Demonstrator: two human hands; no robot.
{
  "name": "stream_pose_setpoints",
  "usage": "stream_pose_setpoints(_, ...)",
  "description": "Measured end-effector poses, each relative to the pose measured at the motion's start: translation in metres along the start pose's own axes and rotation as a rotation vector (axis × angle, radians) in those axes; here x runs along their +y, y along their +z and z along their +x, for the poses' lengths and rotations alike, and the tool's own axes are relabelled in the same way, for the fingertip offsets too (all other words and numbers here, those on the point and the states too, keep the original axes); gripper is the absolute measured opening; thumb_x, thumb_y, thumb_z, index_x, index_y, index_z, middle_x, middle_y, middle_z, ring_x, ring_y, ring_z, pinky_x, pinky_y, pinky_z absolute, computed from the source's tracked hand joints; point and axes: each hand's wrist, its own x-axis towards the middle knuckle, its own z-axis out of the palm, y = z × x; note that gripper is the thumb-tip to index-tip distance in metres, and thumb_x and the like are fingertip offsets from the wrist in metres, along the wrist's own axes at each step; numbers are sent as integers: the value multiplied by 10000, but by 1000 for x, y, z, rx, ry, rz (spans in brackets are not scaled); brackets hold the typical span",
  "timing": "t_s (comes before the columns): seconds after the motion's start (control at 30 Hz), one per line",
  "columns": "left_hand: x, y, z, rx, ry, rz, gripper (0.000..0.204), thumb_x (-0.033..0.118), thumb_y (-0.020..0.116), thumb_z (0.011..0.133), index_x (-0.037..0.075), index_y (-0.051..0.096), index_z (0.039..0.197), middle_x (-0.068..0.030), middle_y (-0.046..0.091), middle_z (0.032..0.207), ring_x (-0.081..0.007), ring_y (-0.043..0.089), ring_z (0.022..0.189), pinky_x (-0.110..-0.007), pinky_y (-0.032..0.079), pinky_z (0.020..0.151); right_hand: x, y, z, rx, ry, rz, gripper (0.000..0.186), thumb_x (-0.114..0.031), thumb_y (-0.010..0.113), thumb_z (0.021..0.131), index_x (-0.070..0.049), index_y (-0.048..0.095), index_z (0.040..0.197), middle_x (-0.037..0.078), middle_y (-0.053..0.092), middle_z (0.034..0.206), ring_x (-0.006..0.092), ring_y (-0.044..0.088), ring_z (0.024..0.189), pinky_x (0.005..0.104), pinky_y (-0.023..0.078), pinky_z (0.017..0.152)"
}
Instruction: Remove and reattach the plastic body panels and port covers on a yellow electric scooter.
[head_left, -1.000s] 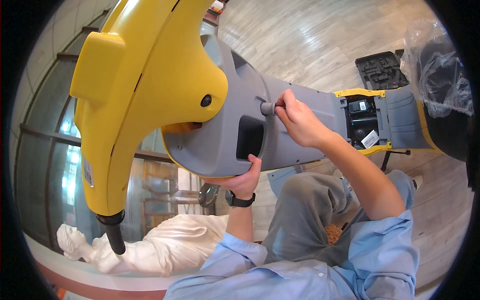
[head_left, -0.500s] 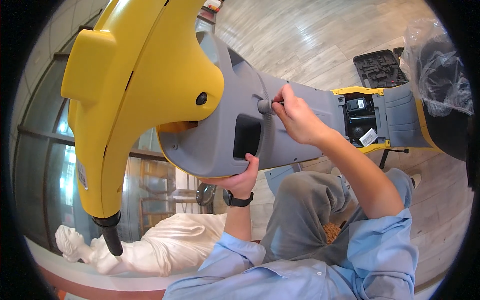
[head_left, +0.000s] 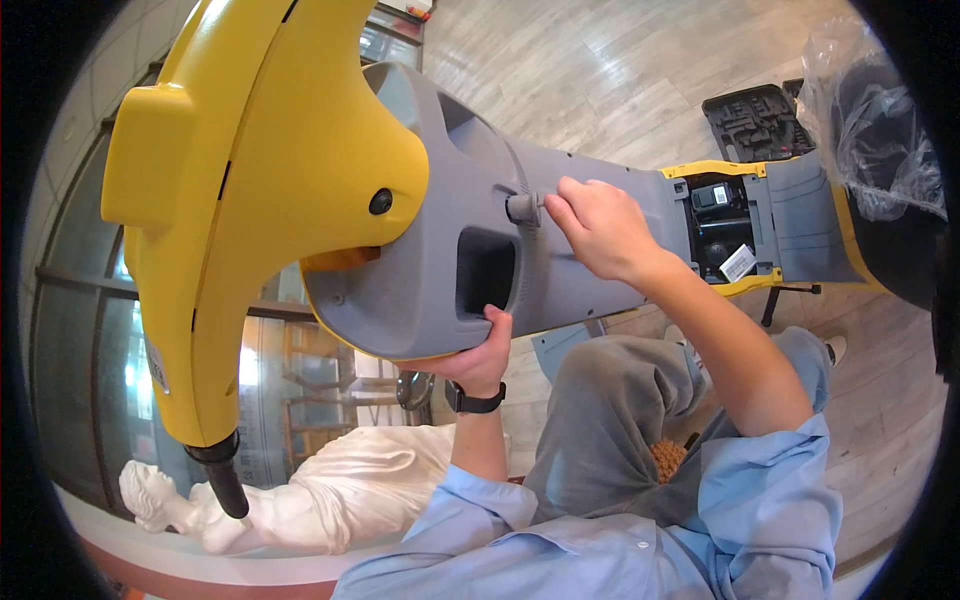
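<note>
A grey front panel (head_left: pixel 400 310) of a yellow-and-grey scooter lies across the view under a yellow handlebar housing (head_left: pixel 290 130). My left hand (head_left: pixel 483 353) grips the panel's near edge, its thumb hooked over the rim of a dark storage pocket (head_left: pixel 484 275) and its fingers underneath. From the panel's middle sticks out a short grey hook-like knob (head_left: pixel 523 208). Right beside it is my right hand (head_left: pixel 605 230), thumb and fingers pinched together at the knob's end. Whatever small thing the fingertips hold is hidden.
An open battery or electrics bay (head_left: pixel 722 235) with a yellow frame lies to the right. Beyond it are a black tool case (head_left: pixel 755 122) on the floor and clear plastic wrap (head_left: pixel 880 140) over the seat. A white statue (head_left: pixel 350 490) stands at the lower left behind a black handlebar grip (head_left: pixel 228 485).
My right hand's fingers have turned and sit slightly farther off the knob. The whole view has shifted a little, and the left hand keeps its hold on the panel.
</note>
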Motion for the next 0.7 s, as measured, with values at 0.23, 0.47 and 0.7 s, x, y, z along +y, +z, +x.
stream_pose_setpoints(0.23, -1, -5, 4, -36, 34, 86, 1267, 111, 788, 557, -67, -77, 1466, -259, 298, 1376, -364, 420, 1243, -501, 372, 1074, -6, 15, -7, 131, -70, 567, 257, -140, 704, 861, -5, 490, 905, 108, 583, 917, 196, 619, 892, 354, 540, 775)
stream_pose_setpoints(0.47, -8, -5, 0, -30, 54, 101, 1287, 119, 797, 568, -74, -98, 1472, -267, 292, 1397, -373, 413, 1269, -508, 341, 1100, 0, 19, 0, 157, -46, 630, 316, -160, 747, 833, 0, 487, 915, 131, 648, 890, 216, 661, 796, 307, 533, 626)
stream_pose_setpoints(0.7, -1, -6, 5, -41, 55, 67, 1230, 120, 827, 586, -50, -30, 1451, -233, 300, 1335, -333, 440, 1202, -477, 416, 1017, -15, 0, 10, -249, 474, 1031, 300, -300, 687, 915, -59, 509, 899, 62, 615, 744, 150, 610, 586, 272, 483, 567)
